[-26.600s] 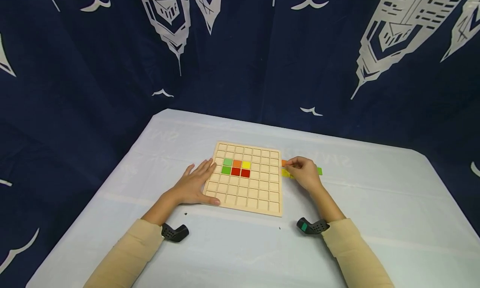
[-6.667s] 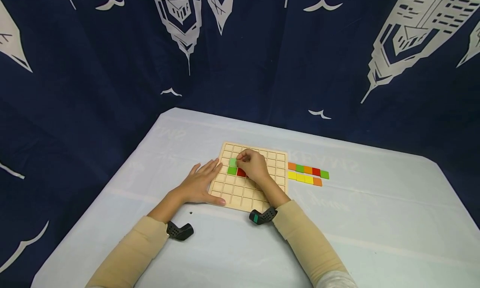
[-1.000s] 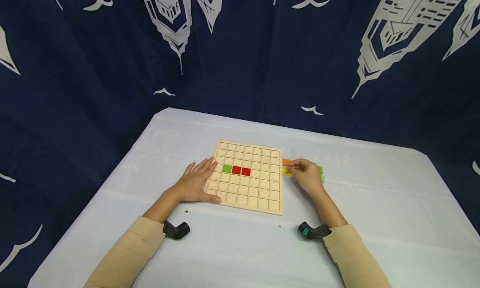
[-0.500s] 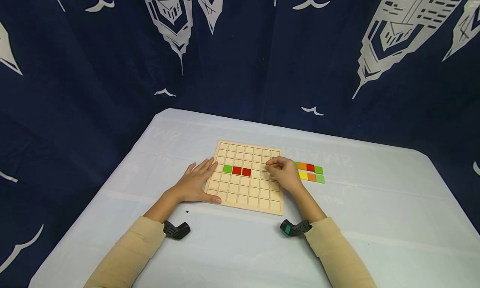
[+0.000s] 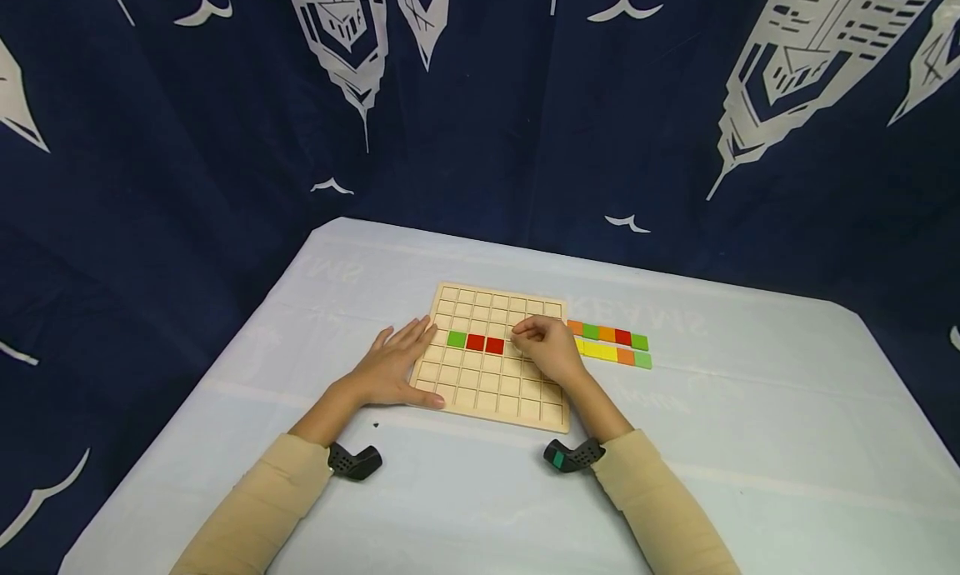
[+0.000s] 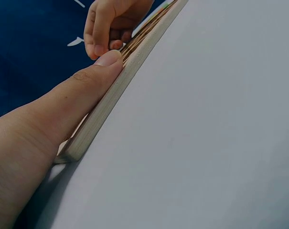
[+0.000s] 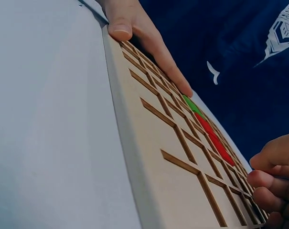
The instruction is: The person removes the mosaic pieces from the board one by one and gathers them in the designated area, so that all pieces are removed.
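Note:
A wooden grid board (image 5: 480, 385) lies on the table. One green tile (image 5: 456, 339) and two red tiles (image 5: 476, 342) sit side by side in one of its rows. My left hand (image 5: 386, 371) rests along the board's left edge, fingers spread; its thumb (image 6: 87, 86) presses on the near edge in the left wrist view. My right hand (image 5: 551, 347) is over the board's right half, fingertips just right of the red tiles. In the right wrist view its fingers (image 7: 271, 183) are bent, with no tile visible between them; they hide whatever lies behind.
Right of the board lie two rows of tiles: orange, green and red tiles (image 5: 623, 337) behind, yellow, orange and light green tiles (image 5: 642, 360) in front. A dark speck (image 5: 376, 425) lies below the board. A dark blue curtain (image 5: 487, 142) hangs behind the table.
Light green, orange and yellow tiles seen on the board earliest are gone from it; a light green tile now ends the front row. My right hand has moved left from the rows over the board.

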Motion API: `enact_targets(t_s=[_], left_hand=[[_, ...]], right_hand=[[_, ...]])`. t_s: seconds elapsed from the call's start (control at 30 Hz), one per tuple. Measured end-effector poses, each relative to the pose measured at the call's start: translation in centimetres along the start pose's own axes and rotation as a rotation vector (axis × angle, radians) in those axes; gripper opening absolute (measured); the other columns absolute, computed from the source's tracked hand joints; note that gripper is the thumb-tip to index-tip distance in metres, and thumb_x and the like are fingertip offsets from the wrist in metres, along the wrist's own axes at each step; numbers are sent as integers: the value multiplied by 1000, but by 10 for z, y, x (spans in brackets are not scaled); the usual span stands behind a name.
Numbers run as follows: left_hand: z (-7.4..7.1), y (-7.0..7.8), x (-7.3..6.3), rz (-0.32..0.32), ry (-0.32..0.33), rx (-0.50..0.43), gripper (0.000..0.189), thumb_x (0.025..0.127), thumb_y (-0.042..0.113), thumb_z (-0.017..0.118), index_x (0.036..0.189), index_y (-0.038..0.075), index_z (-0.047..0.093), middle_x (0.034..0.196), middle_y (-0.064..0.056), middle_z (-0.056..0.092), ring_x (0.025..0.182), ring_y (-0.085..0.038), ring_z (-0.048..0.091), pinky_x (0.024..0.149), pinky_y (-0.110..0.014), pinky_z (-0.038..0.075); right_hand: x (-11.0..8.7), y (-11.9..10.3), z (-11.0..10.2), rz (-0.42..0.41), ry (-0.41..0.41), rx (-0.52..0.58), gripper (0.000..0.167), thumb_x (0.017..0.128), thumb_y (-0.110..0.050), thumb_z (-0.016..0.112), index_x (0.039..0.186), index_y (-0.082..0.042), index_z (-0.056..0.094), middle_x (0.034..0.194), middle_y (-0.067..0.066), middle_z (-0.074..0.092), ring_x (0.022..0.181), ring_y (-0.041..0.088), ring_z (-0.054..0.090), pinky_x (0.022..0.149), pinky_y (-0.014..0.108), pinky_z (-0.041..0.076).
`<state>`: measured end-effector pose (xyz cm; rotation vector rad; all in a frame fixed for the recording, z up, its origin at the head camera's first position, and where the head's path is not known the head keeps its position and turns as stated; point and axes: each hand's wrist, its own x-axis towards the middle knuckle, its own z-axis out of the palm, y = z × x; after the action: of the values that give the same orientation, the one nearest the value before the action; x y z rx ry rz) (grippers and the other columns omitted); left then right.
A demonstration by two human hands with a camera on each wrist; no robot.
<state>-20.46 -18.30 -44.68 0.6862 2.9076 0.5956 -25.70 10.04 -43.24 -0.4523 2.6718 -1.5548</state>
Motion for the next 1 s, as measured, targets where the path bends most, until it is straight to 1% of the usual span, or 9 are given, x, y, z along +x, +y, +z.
enact_targets(t_s=[0.13,0.37,0.53,0.73,1.0], left_hand=[[0,-1,0,1,4,1,124,69,74,69,156,5,15,163,-11,5,149,-28,5,115,-56,0],[1,-2,0,7,4,6,123,69,74,68,156,6,15,163,-11,5,149,-28,5,114,-57,0],[1,-2,1,3,-1,7,124,69,75,68,156,6,14,163,-10,4,149,-28,4,115,-57,0],[2,-1,1,1,-1,9,123,69,74,68,156,6,14,163,-10,5,149,-28,4,115,-56,0],[2,-2,0,3,6,2,123,69,74,68,156,6,15,163,-11,5,149,-28,5,114,-57,0]], right_hand=[[0,-2,4,-12,-8,-28,8,88,-8,70,92,-1,71,81,5,67,69,17,57,62,27,46],[-1,-2,10,-12,-34,-30,7,87,-7,69,93,-3,70,81,4,67,68,16,56,62,27,46],[-2,-1,12,-20,-41,-48,9,86,-7,68,94,-4,70,80,3,65,68,17,54,63,27,44],[-3,1,13,-3,-59,-62,11,85,-11,70,94,-5,69,79,3,61,67,17,51,61,28,42],[-4,-1,14,-2,-76,-84,14,85,-12,72,97,-5,69,83,4,59,66,17,48,61,30,40]])
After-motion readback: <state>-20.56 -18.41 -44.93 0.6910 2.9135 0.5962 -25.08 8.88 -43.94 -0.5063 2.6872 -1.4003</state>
